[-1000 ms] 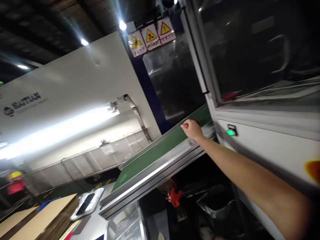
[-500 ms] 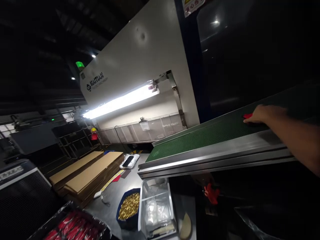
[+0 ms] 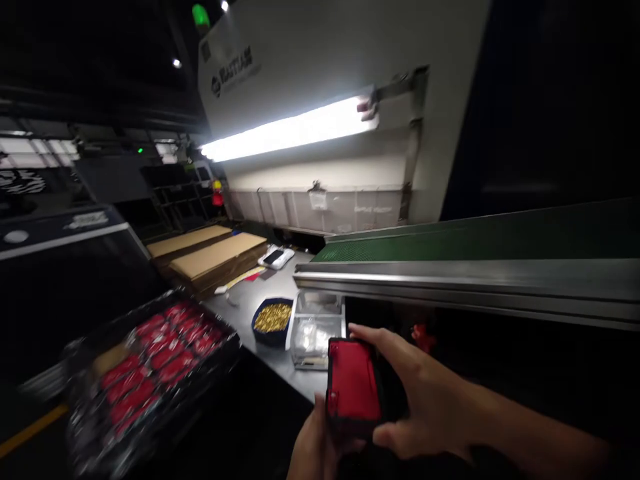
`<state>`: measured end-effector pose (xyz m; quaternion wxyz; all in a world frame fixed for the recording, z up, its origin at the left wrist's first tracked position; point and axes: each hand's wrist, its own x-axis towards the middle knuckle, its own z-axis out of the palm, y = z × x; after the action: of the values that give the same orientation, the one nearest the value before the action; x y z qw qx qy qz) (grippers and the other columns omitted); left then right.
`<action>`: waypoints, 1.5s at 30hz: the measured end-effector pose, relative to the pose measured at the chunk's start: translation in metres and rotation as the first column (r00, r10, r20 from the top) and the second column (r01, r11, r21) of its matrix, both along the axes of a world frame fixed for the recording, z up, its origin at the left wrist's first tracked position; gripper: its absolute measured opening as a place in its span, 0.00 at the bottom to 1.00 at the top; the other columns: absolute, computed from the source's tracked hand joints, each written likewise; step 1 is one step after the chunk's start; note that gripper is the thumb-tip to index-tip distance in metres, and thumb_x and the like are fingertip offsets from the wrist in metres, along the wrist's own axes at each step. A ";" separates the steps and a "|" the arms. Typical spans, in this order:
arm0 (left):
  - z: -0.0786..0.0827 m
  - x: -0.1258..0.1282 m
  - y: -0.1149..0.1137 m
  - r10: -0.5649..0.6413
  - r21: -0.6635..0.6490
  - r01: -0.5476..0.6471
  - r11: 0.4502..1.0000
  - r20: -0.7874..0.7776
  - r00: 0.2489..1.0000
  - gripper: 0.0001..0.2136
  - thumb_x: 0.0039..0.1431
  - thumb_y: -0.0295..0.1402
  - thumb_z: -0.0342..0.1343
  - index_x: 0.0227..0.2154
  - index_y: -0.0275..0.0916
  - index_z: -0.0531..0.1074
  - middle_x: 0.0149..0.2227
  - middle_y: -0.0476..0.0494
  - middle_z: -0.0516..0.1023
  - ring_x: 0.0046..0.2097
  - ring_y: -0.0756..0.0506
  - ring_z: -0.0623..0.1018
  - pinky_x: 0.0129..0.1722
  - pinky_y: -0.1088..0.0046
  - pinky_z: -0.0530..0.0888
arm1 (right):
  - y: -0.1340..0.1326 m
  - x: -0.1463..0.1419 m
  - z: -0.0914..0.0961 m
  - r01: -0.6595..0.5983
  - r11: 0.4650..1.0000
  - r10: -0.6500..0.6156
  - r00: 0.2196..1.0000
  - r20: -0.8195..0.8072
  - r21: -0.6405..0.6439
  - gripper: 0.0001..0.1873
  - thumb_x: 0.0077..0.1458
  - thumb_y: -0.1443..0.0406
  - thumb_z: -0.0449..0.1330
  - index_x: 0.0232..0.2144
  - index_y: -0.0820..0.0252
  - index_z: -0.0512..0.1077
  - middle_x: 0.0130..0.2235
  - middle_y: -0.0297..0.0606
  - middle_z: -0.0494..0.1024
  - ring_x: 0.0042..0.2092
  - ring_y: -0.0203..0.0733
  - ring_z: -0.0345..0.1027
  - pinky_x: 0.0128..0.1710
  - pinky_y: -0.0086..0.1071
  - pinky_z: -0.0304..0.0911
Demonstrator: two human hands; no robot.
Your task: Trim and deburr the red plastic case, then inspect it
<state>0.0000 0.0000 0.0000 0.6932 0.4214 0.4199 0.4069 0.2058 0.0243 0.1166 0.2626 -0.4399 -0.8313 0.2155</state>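
In front of me is a small red plastic case with black edges, its red face turned up and two small fittings along its left edge. My left hand is closed on its lower left side, with the fingers partly hidden under it. My right hand is closed around the right side, forefinger at the top edge and thumb near the bottom corner. To the left, a black crate lined with clear plastic holds several similar red pieces.
A green conveyor belt with a metal side rail slopes along the right. On the metal table are a blue bin of brass-coloured parts, a clear-walled tray, a phone and stacked cardboard. A tube light hangs above.
My right hand has come down off the conveyor belt with the red piece. My left hand has entered view and holds the case too. The view has turned down and left.
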 end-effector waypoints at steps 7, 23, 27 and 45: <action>-0.011 -0.019 -0.005 -0.061 -0.236 0.327 0.915 0.721 0.690 0.40 0.62 0.62 0.37 0.56 0.27 0.70 0.50 0.27 0.79 0.49 0.33 0.79 0.53 0.55 0.73 | -0.034 -0.033 -0.065 -0.125 0.947 0.116 0.992 -0.048 -0.295 0.58 0.42 0.61 0.71 0.67 0.44 0.42 0.67 0.42 0.56 0.66 0.53 0.55 0.67 0.48 0.57; -0.033 -0.054 -0.036 0.044 -0.254 0.163 0.953 0.653 0.756 0.37 0.64 0.54 0.44 0.57 0.19 0.67 0.55 0.18 0.73 0.48 0.35 0.80 0.43 0.66 0.78 | 0.109 -0.001 -0.271 0.813 0.329 -0.928 0.373 -0.005 -0.480 0.63 0.30 0.50 0.72 0.62 0.76 0.53 0.66 0.77 0.49 0.68 0.78 0.43 0.64 0.62 0.50; -0.038 -0.061 -0.038 0.068 -0.241 0.135 0.961 0.679 0.731 0.36 0.64 0.54 0.44 0.57 0.21 0.68 0.58 0.20 0.71 0.50 0.35 0.79 0.45 0.65 0.77 | 0.097 0.017 -0.288 0.687 0.350 -0.909 0.413 -0.054 -0.637 0.33 0.35 0.49 0.69 0.40 0.65 0.73 0.44 0.58 0.78 0.47 0.62 0.74 0.41 0.46 0.73; -0.061 -0.036 -0.043 0.296 -0.428 -0.126 0.895 0.357 0.886 0.31 0.53 0.58 0.59 0.41 0.30 0.78 0.33 0.36 0.81 0.43 0.34 0.80 0.49 0.57 0.74 | -0.083 -0.083 -0.149 0.074 0.958 -0.216 0.820 -0.530 -0.277 0.06 0.58 0.64 0.62 0.39 0.52 0.74 0.39 0.36 0.76 0.41 0.40 0.72 0.39 0.32 0.71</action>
<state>-0.0356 -0.0429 -0.0611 0.7866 0.1288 0.3808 0.4686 0.1228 -0.0591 -0.0328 0.4518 -0.4497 -0.6501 0.4136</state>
